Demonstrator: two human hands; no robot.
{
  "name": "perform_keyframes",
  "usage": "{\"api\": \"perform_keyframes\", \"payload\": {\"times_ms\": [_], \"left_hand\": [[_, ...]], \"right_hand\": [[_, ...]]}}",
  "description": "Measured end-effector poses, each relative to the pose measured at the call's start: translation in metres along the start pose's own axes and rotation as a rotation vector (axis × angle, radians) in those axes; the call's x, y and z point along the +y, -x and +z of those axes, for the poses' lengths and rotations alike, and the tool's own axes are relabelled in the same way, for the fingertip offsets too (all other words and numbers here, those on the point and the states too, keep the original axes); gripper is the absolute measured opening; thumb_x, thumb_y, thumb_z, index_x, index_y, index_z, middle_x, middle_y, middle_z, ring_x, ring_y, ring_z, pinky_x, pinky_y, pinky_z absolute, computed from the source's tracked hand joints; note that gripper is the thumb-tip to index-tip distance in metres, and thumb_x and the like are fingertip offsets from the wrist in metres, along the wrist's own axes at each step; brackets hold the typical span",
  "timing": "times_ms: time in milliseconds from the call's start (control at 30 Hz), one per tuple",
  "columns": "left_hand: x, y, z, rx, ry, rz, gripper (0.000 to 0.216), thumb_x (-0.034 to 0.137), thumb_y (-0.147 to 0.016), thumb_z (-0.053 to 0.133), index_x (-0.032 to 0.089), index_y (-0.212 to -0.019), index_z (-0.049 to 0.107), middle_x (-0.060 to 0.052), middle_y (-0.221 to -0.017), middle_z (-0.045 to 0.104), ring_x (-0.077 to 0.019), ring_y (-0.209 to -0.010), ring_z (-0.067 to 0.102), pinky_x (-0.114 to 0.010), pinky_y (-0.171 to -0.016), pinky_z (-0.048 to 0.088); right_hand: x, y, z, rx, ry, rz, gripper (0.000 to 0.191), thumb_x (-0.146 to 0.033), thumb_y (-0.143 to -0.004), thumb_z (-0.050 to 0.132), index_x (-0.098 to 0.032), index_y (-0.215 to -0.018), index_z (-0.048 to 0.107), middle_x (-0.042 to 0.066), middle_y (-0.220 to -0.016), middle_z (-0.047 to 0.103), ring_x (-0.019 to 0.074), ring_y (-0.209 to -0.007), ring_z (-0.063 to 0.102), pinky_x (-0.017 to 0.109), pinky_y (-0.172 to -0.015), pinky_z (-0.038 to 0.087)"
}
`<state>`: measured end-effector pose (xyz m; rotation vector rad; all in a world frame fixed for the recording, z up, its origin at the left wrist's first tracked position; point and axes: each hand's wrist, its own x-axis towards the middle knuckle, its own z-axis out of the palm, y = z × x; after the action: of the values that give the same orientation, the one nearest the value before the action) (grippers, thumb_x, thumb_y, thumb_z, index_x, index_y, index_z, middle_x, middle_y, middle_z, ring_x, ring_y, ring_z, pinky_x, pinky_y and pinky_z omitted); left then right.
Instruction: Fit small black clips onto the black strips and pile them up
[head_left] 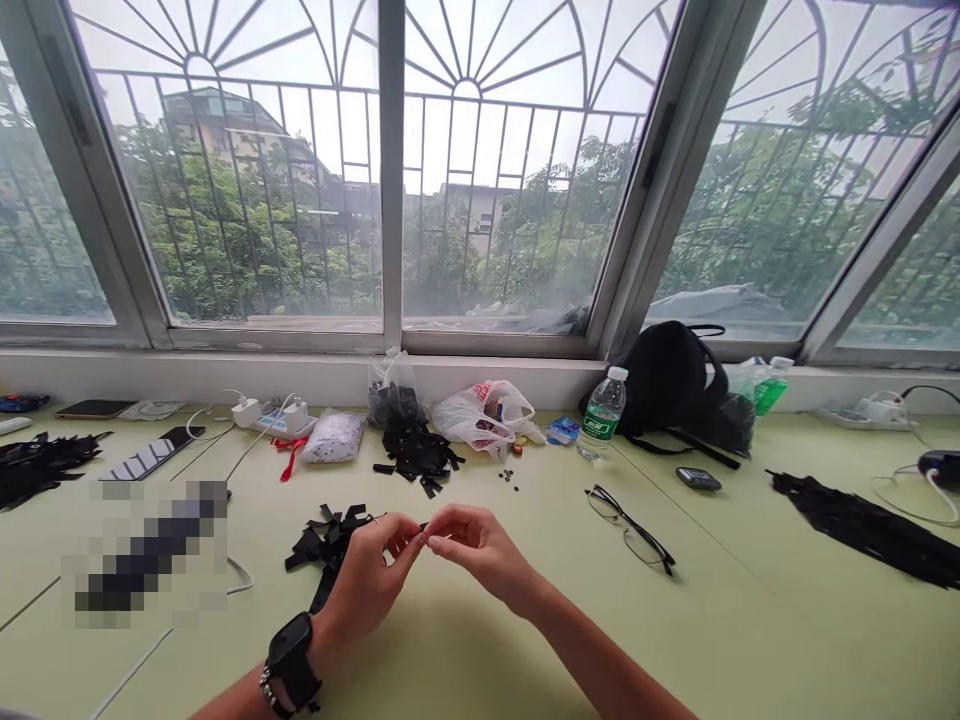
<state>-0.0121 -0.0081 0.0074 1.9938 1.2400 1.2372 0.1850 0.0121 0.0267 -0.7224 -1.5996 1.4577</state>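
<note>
Small black piece (424,527): in the head view it's sitting between the fingertips of L hand (367,570) and R hand (484,555), above the worktop (525,650). L grip is pinching tight on it; R thumb & index are meeting it nearly closed, but can't tell if that grip is truly holding, as fingers are hiding most of the pc.

Main risk, prob.: v. little of it is showing, so a slack pinch or uneven pull could be letting it slip. If dropped, it might be getting lost among the black strips (330,540), same colour, lying just beside L hand. A low L sweep might also be scattering that pile. Glasses (664,555) are lying unfolded to the right; a wide R swing might be knocking them.
</note>
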Motion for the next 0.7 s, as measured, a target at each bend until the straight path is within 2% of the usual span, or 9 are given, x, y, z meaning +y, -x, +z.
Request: {"api": "perform_keyframes", "payload": {"times_ms": [267, 533, 600, 667, 700], "left_hand": [[0.0033, 0.0016, 0.0007, -0.003, -0.032, 0.054, 0.02, 0.037, -0.099, 0.059, 0.023, -0.093, 0.072, 0.0, -0.08, 0.073, -0.0153, -0.068, 0.063, -0.026, -0.064, 0.048], [0.0057, 0.0017, 0.0007, 0.06, -0.068, 0.033, 0.024, 0.041, -0.101, 0.056, 0.022, -0.094, 0.071, -0.001, -0.079, 0.071, -0.0153, -0.065, 0.062, -0.027, -0.061, 0.049], [0.0065, 0.0016, -0.0001, 0.093, -0.063, 0.038, 0.025, 0.041, -0.101, 0.055, 0.022, -0.094, 0.07, -0.001, -0.08, 0.071, -0.015, -0.066, 0.061, -0.026, -0.062, 0.049], [0.0078, 0.0015, -0.0012, 0.124, -0.054, 0.041, 0.024, 0.04, -0.102, 0.054, 0.022, -0.095, 0.07, -0.001, -0.081, 0.072, -0.0149, -0.067, 0.061, -0.026, -0.062, 0.048], [0.0086, 0.0014, -0.0016, 0.131, -0.051, 0.043, 0.024, 0.039, -0.102, 0.054, 0.022, -0.096, 0.07, 0.0, -0.081, 0.071, -0.0148, -0.067, 0.061, -0.026, -0.063, 0.048]], "right_hand": [[-0.0014, -0.0016, -0.0038, 0.037, 0.04, 0.004, 0.029, -0.044, -0.082, 0.081, -0.018, -0.094, 0.078, 0.005, -0.09, 0.073, 0.0195, -0.086, 0.064, 0.031, -0.079, 0.05], [-0.0021, -0.0028, -0.0093, 0.063, 0.062, 0.054, 0.029, -0.044, -0.08, 0.081, -0.016, -0.074, 0.074, 0.001, -0.066, 0.066, 0.0149, -0.061, 0.058, 0.029, -0.063, 0.048], [-0.0051, -0.002, -0.009, 0.084, 0.062, 0.052, 0.028, -0.045, -0.079, 0.081, -0.018, -0.085, 0.077, 0.005, -0.078, 0.072, 0.019, -0.073, 0.065, 0.031, -0.07, 0.051], [-0.0076, -0.0009, -0.0089, 0.105, 0.051, 0.025, 0.038, -0.045, -0.08, 0.082, -0.023, -0.111, 0.076, 0.009, -0.113, 0.074, 0.0251, -0.103, 0.068, 0.035, -0.085, 0.054], [-0.0078, -0.0005, -0.0089, 0.098, 0.045, 0.013, 0.047, -0.045, -0.08, 0.082, -0.027, -0.122, 0.072, 0.009, -0.13, 0.068, 0.0271, -0.116, 0.064, 0.038, -0.092, 0.053]]}}
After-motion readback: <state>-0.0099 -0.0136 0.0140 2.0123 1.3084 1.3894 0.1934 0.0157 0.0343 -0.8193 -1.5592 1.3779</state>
